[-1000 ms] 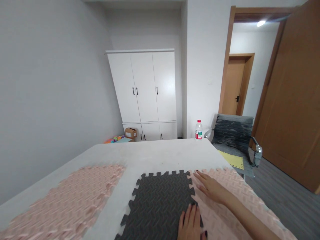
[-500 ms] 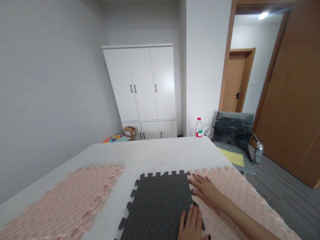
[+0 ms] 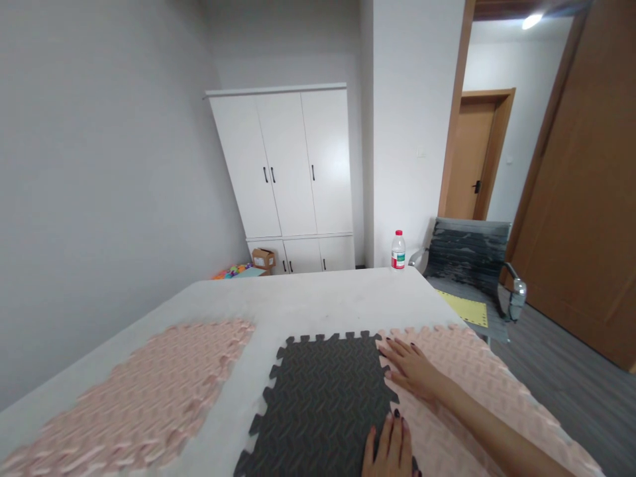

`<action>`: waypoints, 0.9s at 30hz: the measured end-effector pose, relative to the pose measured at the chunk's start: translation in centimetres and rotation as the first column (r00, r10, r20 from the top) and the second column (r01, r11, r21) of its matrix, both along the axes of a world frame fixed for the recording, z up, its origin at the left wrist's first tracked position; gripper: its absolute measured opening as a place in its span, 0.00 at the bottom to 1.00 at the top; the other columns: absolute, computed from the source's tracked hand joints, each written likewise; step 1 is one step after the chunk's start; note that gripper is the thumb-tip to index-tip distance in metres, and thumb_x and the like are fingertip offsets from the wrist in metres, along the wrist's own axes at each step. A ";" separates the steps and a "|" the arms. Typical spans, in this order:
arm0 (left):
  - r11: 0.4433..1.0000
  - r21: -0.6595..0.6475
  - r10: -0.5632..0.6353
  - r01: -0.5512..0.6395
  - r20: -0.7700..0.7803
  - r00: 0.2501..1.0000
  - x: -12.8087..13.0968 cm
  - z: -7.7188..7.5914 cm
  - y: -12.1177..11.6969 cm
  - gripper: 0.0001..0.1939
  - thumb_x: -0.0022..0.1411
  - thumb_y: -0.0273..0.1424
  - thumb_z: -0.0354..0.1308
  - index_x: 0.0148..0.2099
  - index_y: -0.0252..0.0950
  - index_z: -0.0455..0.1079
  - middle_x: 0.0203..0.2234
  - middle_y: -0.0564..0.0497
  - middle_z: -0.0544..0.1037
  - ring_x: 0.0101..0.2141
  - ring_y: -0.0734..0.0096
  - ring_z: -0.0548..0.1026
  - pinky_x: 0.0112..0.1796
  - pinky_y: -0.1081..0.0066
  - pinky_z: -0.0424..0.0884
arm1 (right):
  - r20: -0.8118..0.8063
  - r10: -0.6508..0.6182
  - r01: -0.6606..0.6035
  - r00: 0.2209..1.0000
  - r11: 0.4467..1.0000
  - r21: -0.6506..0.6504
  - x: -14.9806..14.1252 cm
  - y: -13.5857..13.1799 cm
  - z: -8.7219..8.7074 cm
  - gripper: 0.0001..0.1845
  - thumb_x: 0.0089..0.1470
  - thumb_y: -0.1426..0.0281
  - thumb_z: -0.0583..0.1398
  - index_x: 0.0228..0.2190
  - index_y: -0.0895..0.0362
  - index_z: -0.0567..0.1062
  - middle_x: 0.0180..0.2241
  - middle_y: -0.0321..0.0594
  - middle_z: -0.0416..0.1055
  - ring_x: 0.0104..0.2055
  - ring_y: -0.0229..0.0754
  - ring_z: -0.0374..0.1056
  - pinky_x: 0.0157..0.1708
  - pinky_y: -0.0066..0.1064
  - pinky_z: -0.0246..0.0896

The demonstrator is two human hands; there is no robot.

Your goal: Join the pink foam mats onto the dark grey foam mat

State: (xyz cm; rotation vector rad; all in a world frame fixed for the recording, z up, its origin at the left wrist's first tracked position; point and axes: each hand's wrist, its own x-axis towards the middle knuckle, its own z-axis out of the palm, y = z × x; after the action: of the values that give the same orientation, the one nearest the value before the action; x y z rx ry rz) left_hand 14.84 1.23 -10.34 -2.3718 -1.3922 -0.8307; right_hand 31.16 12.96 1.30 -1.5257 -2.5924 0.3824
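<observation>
Resting at the bottom of the frame, right of centre, our left hand (image 3: 390, 450) lies on the dark foam mat (image 3: 328, 397) near its right edge, three fingers close together and the outermost spread a little away. Just above and to the right, our right hand (image 3: 412, 371) lies palm down on the right pink mat (image 3: 460, 371) by the seam, fingers slightly apart and thumb out toward the dark mat. We see the dark mat at lower centre, its toothed right side against the pink one, while the left pink mat (image 3: 144, 391) lies apart at lower left. All three are on the white table (image 3: 318, 298). At its far right corner we have an upright clear bottle (image 3: 398, 252) with a red cap; its red, white and green label is too small to read. Beyond, at right, a yellow sheet (image 3: 464, 309) lies on a dark chair (image 3: 467, 248). Left of centre, we find a cardboard box (image 3: 263, 259) with an unreadable pale label, before a white cabinet (image 3: 288, 159).
</observation>
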 end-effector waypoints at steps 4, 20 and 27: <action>0.996 -0.078 -0.049 0.044 -0.057 0.997 0.1 -0.9 0.6 0.30 0.55 0.43 0.55 0.59 0.41 0.63 0.51 0.48 0.72 0.48 0.54 0.73 0.43 0.54 0.75 | 0.072 0.034 -0.026 0.997 0.994 -0.109 -0.3 -0.3 1.2 0.51 0.48 0.41 0.54 0.64 0.51 0.41 0.65 0.43 0.32 0.65 0.54 0.28 0.59 0.56 0.29; 0.778 -0.576 -0.207 0.251 0.141 0.968 -10.0 13.4 -1.1 0.35 0.58 0.45 0.52 0.65 0.46 0.47 0.63 0.48 0.55 0.62 0.58 0.53 0.59 0.49 0.53 | 0.066 0.045 -0.036 0.997 0.990 -0.138 0.0 -0.4 0.6 0.56 0.44 0.37 0.53 0.64 0.52 0.39 0.65 0.45 0.29 0.65 0.54 0.24 0.59 0.58 0.23; 0.780 -0.167 0.626 -0.603 0.211 0.751 -32.9 13.3 -0.1 0.22 0.55 0.43 0.46 0.41 0.33 0.72 0.39 0.39 0.76 0.44 0.52 0.73 0.46 0.55 0.69 | 0.051 0.049 -0.042 0.997 0.991 -0.124 -0.1 -0.4 0.4 0.56 0.45 0.37 0.53 0.64 0.52 0.38 0.65 0.45 0.27 0.65 0.55 0.23 0.58 0.59 0.21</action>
State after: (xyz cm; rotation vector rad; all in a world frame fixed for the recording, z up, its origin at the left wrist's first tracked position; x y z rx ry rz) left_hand -18.03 1.08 2.91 -1.6817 -2.1825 -0.8976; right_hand 31.10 12.56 1.67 -1.5369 -2.6957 0.5214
